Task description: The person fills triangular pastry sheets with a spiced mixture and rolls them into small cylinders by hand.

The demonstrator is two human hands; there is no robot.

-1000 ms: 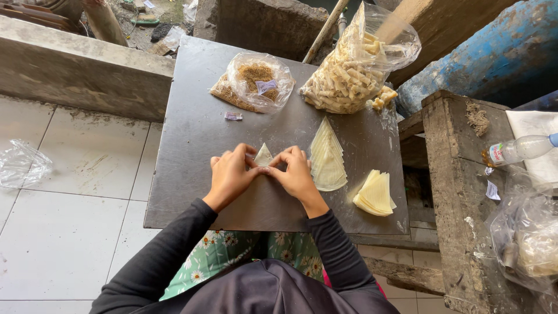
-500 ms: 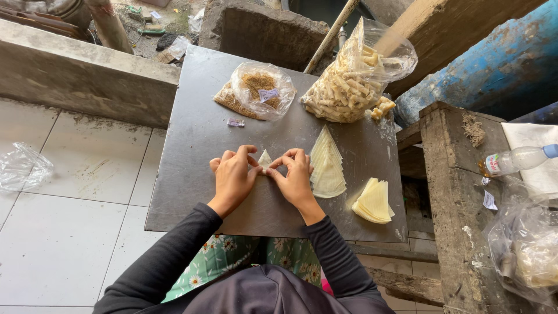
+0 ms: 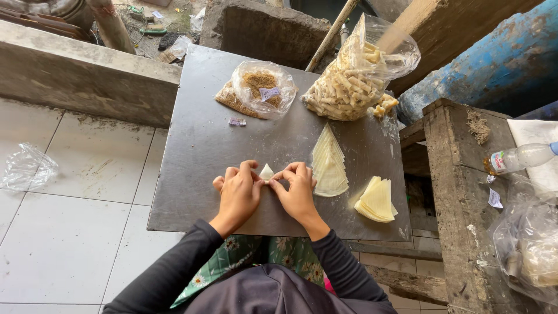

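Observation:
Both of my hands rest on a grey metal tabletop (image 3: 197,151) and pinch one pale dough wrapper (image 3: 266,172) between them. My left hand (image 3: 238,195) grips its left side, my right hand (image 3: 297,192) its right side. Only the wrapper's pointed tip shows above my fingers. Just right of my right hand lies a fanned stack of triangular wrappers (image 3: 329,164). A second, smaller stack of wrappers (image 3: 376,200) sits near the table's right front corner.
At the table's far edge are a clear bag of brown crumbly filling (image 3: 256,90) and a large clear bag of rolled pastries (image 3: 351,78). A wooden bench (image 3: 459,192) with a plastic bottle (image 3: 520,157) stands to the right. A crumpled plastic bag (image 3: 26,168) lies on the tiled floor at left.
My hands have stayed together on the wrapper, with fingers shifting slightly around it. The view has tilted a little; nothing else on the table has moved.

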